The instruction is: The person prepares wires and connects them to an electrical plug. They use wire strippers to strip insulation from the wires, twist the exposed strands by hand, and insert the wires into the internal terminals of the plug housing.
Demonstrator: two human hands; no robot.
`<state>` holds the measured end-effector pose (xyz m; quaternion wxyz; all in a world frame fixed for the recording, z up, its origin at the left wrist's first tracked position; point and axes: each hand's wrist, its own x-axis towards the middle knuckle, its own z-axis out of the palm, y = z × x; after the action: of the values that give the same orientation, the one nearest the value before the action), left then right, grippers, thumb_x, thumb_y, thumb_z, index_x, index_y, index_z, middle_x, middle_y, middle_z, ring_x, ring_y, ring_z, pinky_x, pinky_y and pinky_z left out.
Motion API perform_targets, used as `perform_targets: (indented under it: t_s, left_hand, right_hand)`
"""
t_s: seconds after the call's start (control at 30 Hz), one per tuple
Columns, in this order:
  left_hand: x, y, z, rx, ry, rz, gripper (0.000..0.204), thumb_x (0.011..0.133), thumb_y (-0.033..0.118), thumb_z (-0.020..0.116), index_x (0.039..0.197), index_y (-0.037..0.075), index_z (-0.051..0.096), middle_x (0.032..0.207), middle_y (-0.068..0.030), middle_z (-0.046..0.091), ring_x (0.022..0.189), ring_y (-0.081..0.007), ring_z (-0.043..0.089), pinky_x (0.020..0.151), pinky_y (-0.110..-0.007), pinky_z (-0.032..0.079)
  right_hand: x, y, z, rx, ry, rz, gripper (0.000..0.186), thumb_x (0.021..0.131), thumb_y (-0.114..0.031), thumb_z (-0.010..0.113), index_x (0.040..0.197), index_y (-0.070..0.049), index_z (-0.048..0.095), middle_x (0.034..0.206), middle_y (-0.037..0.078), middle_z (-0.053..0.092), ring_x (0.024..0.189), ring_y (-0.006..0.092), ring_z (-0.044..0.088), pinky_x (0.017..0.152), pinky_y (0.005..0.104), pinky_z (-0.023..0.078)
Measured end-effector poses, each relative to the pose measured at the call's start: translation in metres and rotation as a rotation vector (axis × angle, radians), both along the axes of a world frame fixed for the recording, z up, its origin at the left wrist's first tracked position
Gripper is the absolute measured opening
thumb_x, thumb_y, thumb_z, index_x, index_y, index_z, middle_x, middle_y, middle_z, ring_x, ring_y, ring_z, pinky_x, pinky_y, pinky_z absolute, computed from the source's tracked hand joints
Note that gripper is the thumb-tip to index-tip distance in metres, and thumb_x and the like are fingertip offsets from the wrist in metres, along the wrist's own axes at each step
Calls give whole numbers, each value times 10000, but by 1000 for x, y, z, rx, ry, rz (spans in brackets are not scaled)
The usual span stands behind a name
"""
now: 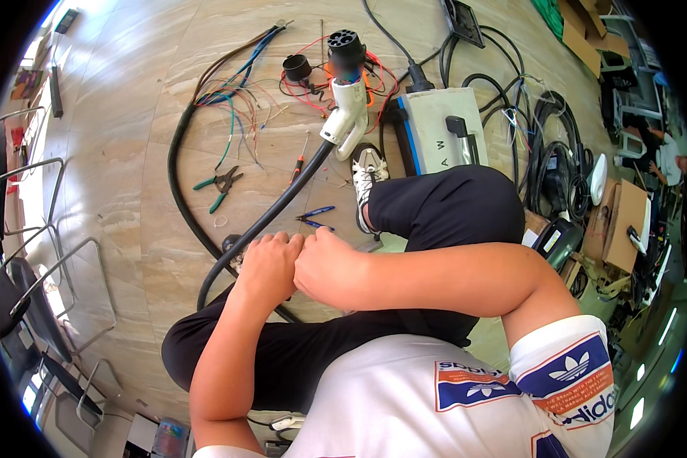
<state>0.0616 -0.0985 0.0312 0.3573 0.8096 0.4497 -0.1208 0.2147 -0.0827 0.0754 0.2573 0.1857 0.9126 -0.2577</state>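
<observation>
My left hand (269,265) and my right hand (328,267) meet in front of my bent legs, both with curled fingers. Whatever is between them is hidden. Just beyond my left hand runs a thick black cable (290,195), leading up to a white charging connector (349,107) with a round black head (346,47). A black cap (296,68) sits beside that head. Blue-handled cutters (315,220) lie on the floor beyond my hands. Green-handled pliers (221,185) and an orange screwdriver (298,166) are farther away.
A second black cable (177,145) curves along the left, its loose coloured wires spread out. A pale case (433,126) stands past my shoe (369,172). Coiled cables (557,145) and cardboard (626,225) lie right; metal-framed chairs (42,305) line the left. Someone (670,156) is at far right.
</observation>
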Motion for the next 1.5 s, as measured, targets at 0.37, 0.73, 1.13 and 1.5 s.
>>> perform_targets:
  t_s: [0.37,0.73,1.13,1.5]
  left_hand:
    - [-5,-15,23,91,-47,7,227,814,217,699,942,58,600,893,-104,639,892,-286,639,790,-385,488]
    - [-3,-14,24,35,-6,39,273,837,188,716,1022,25,598,906,-127,628,929,-323,621,857,-413,480]
    - [-5,-12,28,246,-124,89,261,803,226,721,939,55,577,876,-108,629,892,-302,636,794,-398,483]
    - [-13,2,16,38,9,106,240,801,202,727,888,33,581,861,-143,642,875,-333,639,775,-427,495]
  right_hand:
    - [-1,22,70,50,1573,-347,259,720,-10,701,723,-67,448,663,22,415,561,202,459,519,341,440]
    - [-15,16,65,156,1868,-595,151,507,-42,614,572,13,488,552,96,438,443,223,419,394,313,397]
    - [16,30,69,104,729,-262,186,728,-138,678,701,-75,505,689,53,551,584,175,495,550,286,365]
    - [24,-1,53,62,270,21,140,761,-154,678,837,-45,633,726,47,626,706,192,595,616,312,364]
